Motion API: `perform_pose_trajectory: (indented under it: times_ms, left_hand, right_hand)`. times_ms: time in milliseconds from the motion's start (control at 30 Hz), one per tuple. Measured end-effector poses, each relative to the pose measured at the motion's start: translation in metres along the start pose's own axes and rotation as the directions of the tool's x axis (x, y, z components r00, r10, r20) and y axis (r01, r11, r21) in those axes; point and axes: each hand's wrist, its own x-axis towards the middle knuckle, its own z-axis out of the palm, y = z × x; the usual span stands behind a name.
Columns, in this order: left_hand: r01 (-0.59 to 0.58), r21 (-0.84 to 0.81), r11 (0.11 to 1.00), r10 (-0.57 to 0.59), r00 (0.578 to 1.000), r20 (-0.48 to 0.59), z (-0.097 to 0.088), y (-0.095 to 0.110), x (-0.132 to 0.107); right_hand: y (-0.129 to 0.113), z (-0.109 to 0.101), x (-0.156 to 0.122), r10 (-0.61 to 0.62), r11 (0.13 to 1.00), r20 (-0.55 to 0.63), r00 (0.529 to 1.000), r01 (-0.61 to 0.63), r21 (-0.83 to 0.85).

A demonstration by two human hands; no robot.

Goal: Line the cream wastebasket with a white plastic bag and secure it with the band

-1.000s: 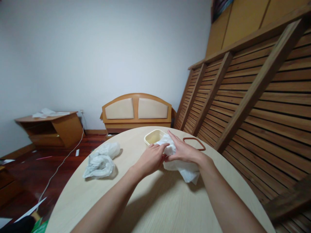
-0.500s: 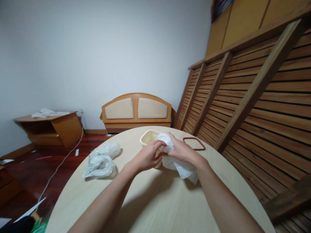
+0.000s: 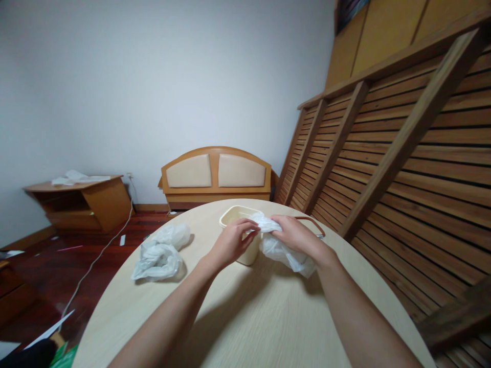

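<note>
A white plastic bag (image 3: 286, 253) is stretched between my two hands, in front of and right of a cream plastic bin (image 3: 249, 253). My left hand (image 3: 238, 237) pinches one edge of the bag over the bin's near side. Bunched bag is gripped in my right hand (image 3: 295, 232), and the rest hangs below it. Behind the right hand lies a reddish-brown rounded frame (image 3: 312, 224), partly covered by that hand. The bin stands upright with its open top showing.
Crumpled white plastic bags (image 3: 161, 255) lie on the left of the round table (image 3: 245, 317). Wooden slatted panels (image 3: 383, 163) lean close on the right. A headboard (image 3: 215, 174) stands behind the table, and a low cabinet (image 3: 99, 202) is at the far left.
My right hand has moved right and turned palm down, pulling the bag away from the left hand. The bag's hanging part has lifted slightly. My left hand stays nearly in place.
</note>
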Motion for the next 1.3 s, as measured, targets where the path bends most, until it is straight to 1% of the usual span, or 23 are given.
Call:
perform_pose_trajectory:
  times_ms: [133, 300, 433, 533, 633, 767, 867, 933, 1100, 1200, 1300]
  left_hand:
    - [-0.001, -0.019, 1.000, 0.000, 0.999, -0.034, -0.001, 0.001, 0.000]
    - [-0.012, 0.002, 1.000, 0.012, 0.997, -0.074, 0.000, 0.001, -0.001]
    - [-0.020, 0.050, 0.999, 0.026, 0.993, -0.118, 0.005, -0.002, -0.003]
    - [-0.019, 0.077, 0.997, 0.031, 0.989, -0.145, 0.008, -0.004, -0.005]
    - [-0.002, 0.118, 0.993, 0.023, 0.984, -0.179, 0.010, -0.007, -0.006]
    - [0.055, 0.152, 0.987, -0.016, 0.969, -0.247, 0.015, -0.012, -0.006]
    - [0.127, 0.167, 0.978, -0.070, 0.949, -0.307, 0.018, -0.016, -0.007]
    - [0.163, 0.173, 0.971, -0.099, 0.939, -0.330, 0.019, -0.018, -0.008]
    - [0.199, 0.123, 0.972, -0.151, 0.935, -0.320, 0.020, -0.025, -0.009]
    - [0.196, 0.125, 0.973, -0.152, 0.944, -0.293, 0.021, -0.029, -0.009]
    - [0.179, 0.142, 0.973, -0.141, 0.959, -0.244, 0.019, -0.031, -0.009]
  right_hand:
    - [0.001, -0.005, -0.001, -0.029, 0.999, -0.028, 0.999, 0.029, 0.030]
    - [0.002, -0.009, 0.000, 0.013, 0.996, -0.087, 0.996, -0.005, 0.089]
    - [-0.004, -0.014, 0.000, 0.067, 0.972, -0.151, 0.986, -0.030, 0.233]
    - [-0.005, -0.017, 0.001, 0.087, 0.938, -0.215, 0.973, -0.008, 0.347]
    - [-0.003, -0.018, 0.003, 0.104, 0.909, -0.305, 0.947, 0.033, 0.414]
    - [-0.001, -0.020, 0.003, 0.122, 0.877, -0.407, 0.905, 0.094, 0.472]
    - [-0.005, -0.023, 0.002, 0.120, 0.863, -0.482, 0.868, 0.149, 0.483]
    - [-0.008, -0.026, 0.000, 0.110, 0.863, -0.524, 0.845, 0.181, 0.472]
    - [-0.019, -0.037, -0.006, 0.125, 0.871, -0.625, 0.771, 0.216, 0.441]
    - [-0.024, -0.047, -0.011, 0.136, 0.879, -0.677, 0.724, 0.227, 0.420]
    - [-0.025, -0.056, -0.017, 0.134, 0.891, -0.697, 0.704, 0.223, 0.396]
